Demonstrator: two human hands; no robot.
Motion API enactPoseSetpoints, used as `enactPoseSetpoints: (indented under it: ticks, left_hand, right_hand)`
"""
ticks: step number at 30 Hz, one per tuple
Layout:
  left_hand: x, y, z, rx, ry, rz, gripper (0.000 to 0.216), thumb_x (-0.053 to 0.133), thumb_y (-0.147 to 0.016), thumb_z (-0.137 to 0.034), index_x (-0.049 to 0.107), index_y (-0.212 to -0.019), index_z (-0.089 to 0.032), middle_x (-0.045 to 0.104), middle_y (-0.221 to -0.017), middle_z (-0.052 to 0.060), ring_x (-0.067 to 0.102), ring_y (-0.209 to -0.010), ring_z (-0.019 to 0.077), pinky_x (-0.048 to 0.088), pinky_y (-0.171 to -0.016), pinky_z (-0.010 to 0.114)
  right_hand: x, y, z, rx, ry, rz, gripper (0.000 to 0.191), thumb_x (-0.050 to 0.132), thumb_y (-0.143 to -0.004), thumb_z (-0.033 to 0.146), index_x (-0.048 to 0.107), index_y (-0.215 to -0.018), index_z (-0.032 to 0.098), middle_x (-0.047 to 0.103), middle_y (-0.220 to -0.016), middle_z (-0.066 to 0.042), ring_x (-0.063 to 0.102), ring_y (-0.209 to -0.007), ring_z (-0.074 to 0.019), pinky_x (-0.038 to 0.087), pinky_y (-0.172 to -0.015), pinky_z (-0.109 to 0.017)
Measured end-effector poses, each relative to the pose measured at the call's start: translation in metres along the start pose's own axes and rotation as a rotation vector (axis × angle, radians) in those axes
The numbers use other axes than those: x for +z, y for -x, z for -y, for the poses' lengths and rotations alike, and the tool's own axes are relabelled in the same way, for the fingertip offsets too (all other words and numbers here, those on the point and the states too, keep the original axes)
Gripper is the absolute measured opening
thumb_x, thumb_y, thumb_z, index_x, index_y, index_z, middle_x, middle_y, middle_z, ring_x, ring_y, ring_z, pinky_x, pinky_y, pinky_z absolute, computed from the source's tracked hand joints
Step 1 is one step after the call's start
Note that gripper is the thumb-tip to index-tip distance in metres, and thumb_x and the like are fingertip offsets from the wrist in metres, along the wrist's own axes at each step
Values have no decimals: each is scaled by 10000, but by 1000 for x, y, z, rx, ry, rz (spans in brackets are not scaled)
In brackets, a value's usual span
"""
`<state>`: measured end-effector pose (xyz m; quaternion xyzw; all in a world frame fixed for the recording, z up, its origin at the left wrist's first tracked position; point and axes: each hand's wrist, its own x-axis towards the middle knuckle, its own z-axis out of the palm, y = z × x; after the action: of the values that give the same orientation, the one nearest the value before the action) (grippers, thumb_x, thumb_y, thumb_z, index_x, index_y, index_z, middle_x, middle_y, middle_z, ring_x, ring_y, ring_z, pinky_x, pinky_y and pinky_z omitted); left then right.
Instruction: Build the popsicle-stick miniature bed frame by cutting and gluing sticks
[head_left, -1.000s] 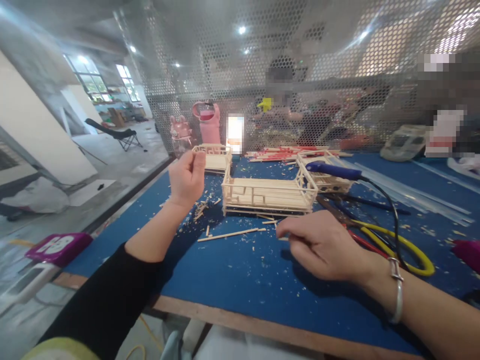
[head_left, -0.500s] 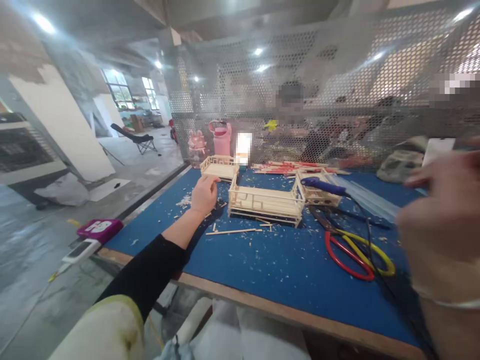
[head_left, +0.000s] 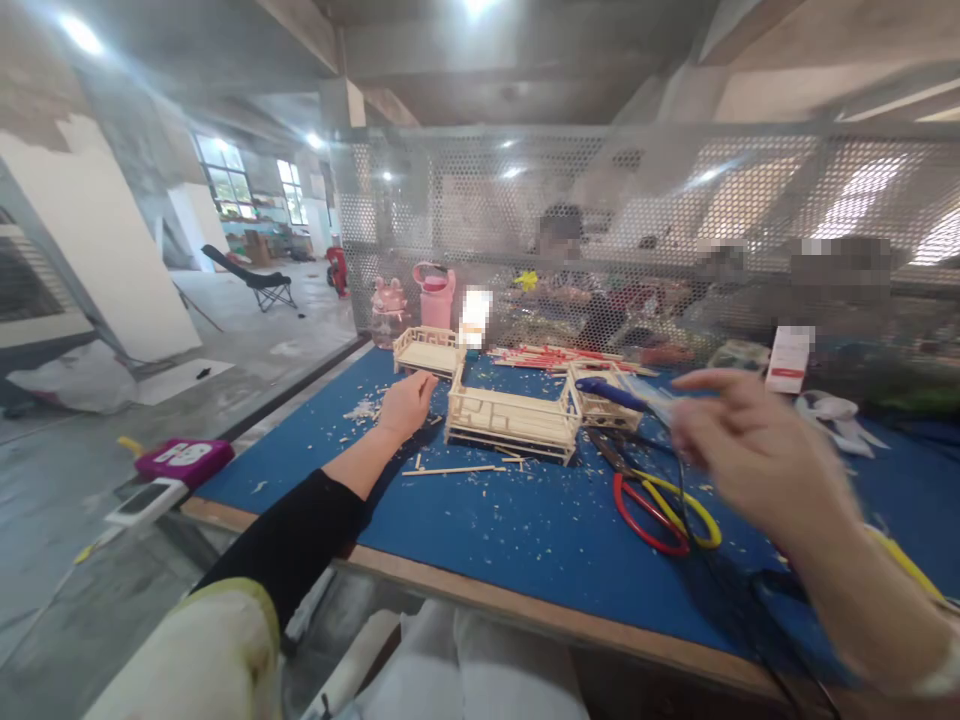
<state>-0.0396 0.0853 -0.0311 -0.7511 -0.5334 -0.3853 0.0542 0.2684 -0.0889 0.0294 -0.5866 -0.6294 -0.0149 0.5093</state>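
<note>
My left hand [head_left: 405,403] rests low over the blue table top, its fingers pressed together. Whatever they may hold is too small to make out. Close beyond it stands a small bed-like frame of pale wooden sticks [head_left: 429,352]. A larger stick frame [head_left: 511,422] sits to its right, and a third one [head_left: 609,410] lies behind a blue-handled tool with a cord [head_left: 611,393]. My right hand [head_left: 757,455], blurred, hovers at the clear strips [head_left: 654,394] by that tool, index finger stretched and thumb apart; contact cannot be told.
Scissors with red and yellow handles [head_left: 664,515] lie right of centre. Red and pale sticks [head_left: 562,358] are piled at the back, before a perforated screen [head_left: 465,220]. Loose sticks [head_left: 454,470] and shavings litter the blue surface. A purple box [head_left: 185,462] is at left.
My right hand has moved left and away from me, toward the blue-handled tool. The view has tilted up and shifted a little; my left hand keeps its closed pose by the small frame.
</note>
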Motion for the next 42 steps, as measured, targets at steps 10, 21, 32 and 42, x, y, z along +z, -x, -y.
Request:
enactPoseSetpoints:
  ticks: [10,21,32,42]
  left_hand:
    - [0,-3,4,54,143,-11,301,387,-858,-353,627,-794,-183,653,-710,32,565,-654,155,379,-610,242]
    - [2,-5,9,44,279,-135,246,393,-819,-194,613,-922,-162,658,-862,62,591,-791,168,442,-739,267]
    - [6,-6,9,106,226,-87,342,417,-628,-6,615,-868,-148,627,-882,59,554,-831,162,452,-796,273]
    - [-1,-3,5,54,108,-35,276,428,-835,-301,669,-838,-167,687,-849,66,591,-813,178,428,-768,271]
  right_hand:
    - [78,-85,18,-328,741,696,128,515,-675,102,579,-632,205,634,-699,-21,525,-628,-146,279,-495,-246]
    - [49,-127,30,-46,-246,-776,143,454,-778,136,510,-909,148,619,-752,-34,557,-547,-108,427,-500,-260]
    - [99,-37,-37,333,-316,-497,181,455,-792,365,484,-800,187,620,-723,-30,557,-518,-131,432,-483,-269]
    - [108,-26,-48,395,-142,-254,217,350,-832,365,460,-885,186,579,-649,-35,540,-515,-174,419,-565,-309]
